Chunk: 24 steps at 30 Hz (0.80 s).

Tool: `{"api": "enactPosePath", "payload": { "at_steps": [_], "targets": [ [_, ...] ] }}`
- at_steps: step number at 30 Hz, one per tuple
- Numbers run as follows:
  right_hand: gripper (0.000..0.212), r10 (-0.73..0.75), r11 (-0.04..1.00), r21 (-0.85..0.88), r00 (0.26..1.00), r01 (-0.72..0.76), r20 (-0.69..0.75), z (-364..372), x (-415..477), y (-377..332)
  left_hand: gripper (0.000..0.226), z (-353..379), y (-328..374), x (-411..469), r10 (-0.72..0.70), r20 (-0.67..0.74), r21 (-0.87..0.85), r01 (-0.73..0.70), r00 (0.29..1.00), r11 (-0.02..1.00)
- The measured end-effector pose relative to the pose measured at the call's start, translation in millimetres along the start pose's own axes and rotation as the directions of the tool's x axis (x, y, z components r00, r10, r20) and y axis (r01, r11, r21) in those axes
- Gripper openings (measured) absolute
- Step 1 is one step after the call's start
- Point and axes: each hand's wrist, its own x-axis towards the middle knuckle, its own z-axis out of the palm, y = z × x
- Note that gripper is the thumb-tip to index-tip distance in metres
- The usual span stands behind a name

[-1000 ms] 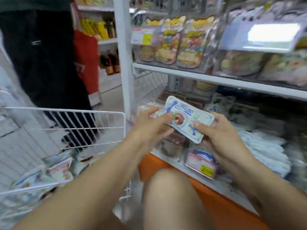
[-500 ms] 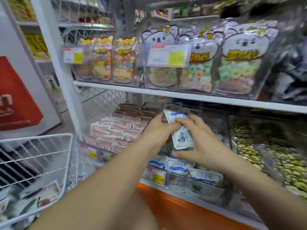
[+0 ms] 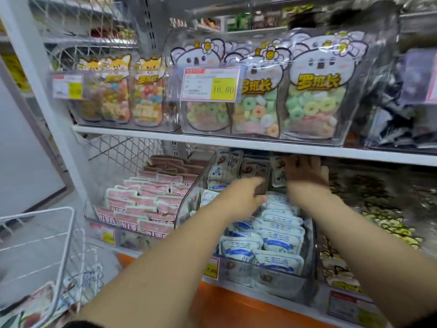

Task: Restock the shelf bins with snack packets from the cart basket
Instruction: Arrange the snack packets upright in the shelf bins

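Between left hand [image 3: 243, 197] and right hand [image 3: 305, 172] (both touching it) stands a packet [image 3: 254, 169]

We have our left hand [image 3: 244, 196] and right hand [image 3: 306, 174] at the upright packets [image 3: 227, 165] in the back of the clear bin [image 3: 279, 280]; blur hides our grip.

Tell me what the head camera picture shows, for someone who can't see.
The left hand and right hand reach into a clear bin of blue-and-white snack packets, under a shelf holding candy bags. A wire cart basket sits lower left.
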Motion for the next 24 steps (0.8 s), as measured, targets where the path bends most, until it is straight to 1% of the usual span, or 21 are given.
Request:
{"api": "enactPosePath", "payload": {
  "at_steps": [1,3,5,7,9,10,12,13,14,16,18,21,24],
  "targets": [
    [0.064,0.027,0.999,-0.041,0.998,-0.024,0.059,2,4,0,0.053,4,0,2,0.018,0.02,0.103,-0.02,1.0,0.994],
    [0.059,0.049,0.995,-0.097,0.987,-0.034,0.151,11,10,0,0.049,9,-2,5,0.015,0.066,0.32,-0.035,0.998,0.947],
    [0.058,0.043,0.991,-0.137,0.977,-0.014,0.211,18,12,1,0.048,11,-5,7,-0.031,0.125,0.422,-0.025,0.992,0.906],
    [0.065,-0.012,0.993,-0.113,0.976,0.037,0.215,20,12,3,0.05,12,-8,10,-0.048,0.16,0.445,-0.029,0.986,0.895],
    [0.075,-0.104,0.992,-0.057,0.976,0.117,0.191,18,11,5,0.053,14,-10,13,-0.038,0.173,0.44,-0.043,0.984,0.897],
    [0.073,-0.157,0.984,-0.055,0.97,0.17,0.185,16,9,4,0.054,15,-11,14,-0.03,0.173,0.437,-0.049,0.984,0.898],
    [0.053,-0.268,0.954,-0.092,0.949,0.285,0.167,19,7,1,0.056,17,-14,15,-0.017,0.159,0.425,-0.053,0.987,0.904],
    [0.045,-0.292,0.944,-0.109,0.942,0.312,0.165,23,7,0,0.056,17,-16,16,-0.014,0.146,0.416,-0.049,0.989,0.908],
    [0.041,-0.291,0.947,-0.093,0.942,0.309,0.168,25,7,0,0.057,18,-17,17,-0.012,0.138,0.411,-0.046,0.99,0.91],
    [0.04,-0.256,0.963,-0.028,0.944,0.267,0.21,25,7,-3,0.058,19,-20,18,-0.014,0.139,0.42,-0.046,0.99,0.907],
    [0.041,-0.239,0.968,-0.024,0.943,0.251,0.234,22,7,-7,0.06,20,-20,21,-0.014,0.156,0.434,-0.056,0.988,0.899],
    [0.044,-0.251,0.964,-0.03,0.941,0.265,0.227,20,13,-11,0.061,21,-22,26,-0.015,0.162,0.432,-0.058,0.987,0.9],
    [0.044,-0.178,0.981,-0.02,0.945,0.191,0.275,13,20,-14,0.064,20,-27,29,-0.036,0.165,0.426,-0.038,0.986,0.904]
  ]
}}
